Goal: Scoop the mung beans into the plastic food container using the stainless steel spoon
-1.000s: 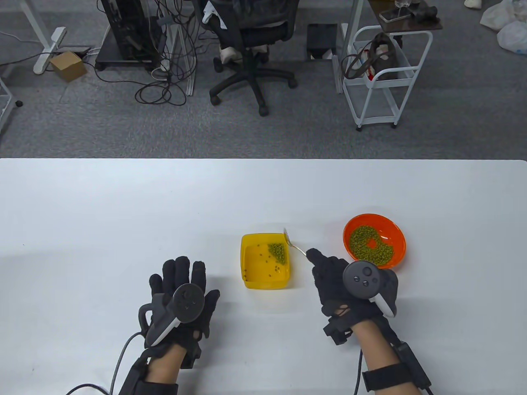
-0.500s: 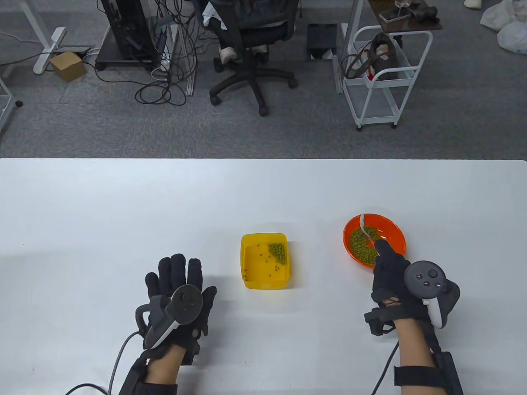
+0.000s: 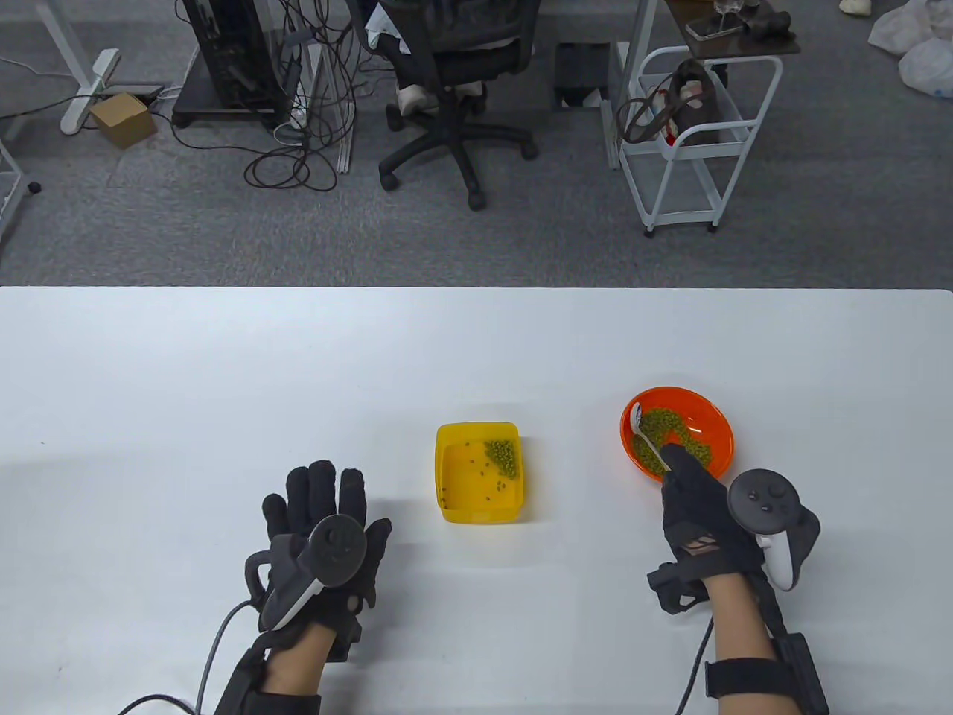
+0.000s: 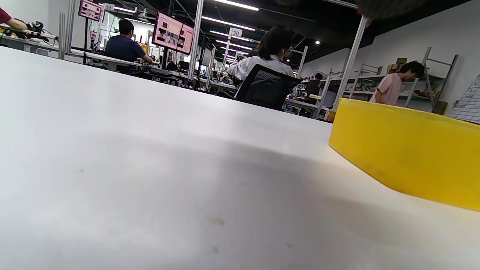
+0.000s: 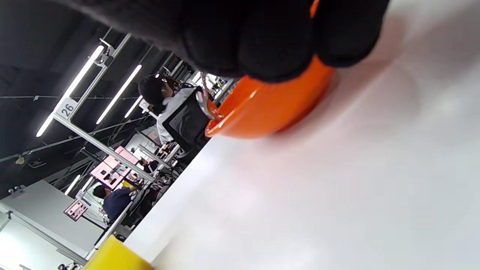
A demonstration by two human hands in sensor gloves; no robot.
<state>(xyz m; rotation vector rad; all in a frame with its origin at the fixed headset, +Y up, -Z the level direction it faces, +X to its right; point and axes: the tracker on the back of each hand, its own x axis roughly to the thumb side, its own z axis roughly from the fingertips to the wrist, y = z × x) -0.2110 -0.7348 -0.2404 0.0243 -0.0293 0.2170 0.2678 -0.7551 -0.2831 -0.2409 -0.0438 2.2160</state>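
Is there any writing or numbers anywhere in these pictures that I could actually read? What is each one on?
"30": white sign hanging on a frame post, left wrist view.
"31": white sign on another post, left wrist view.
"26": white sign on a post, right wrist view.
Screens and a wall chart: too small and blurred to read.
Yellow container, orange bowl, spoon, gloves: no writing shows.
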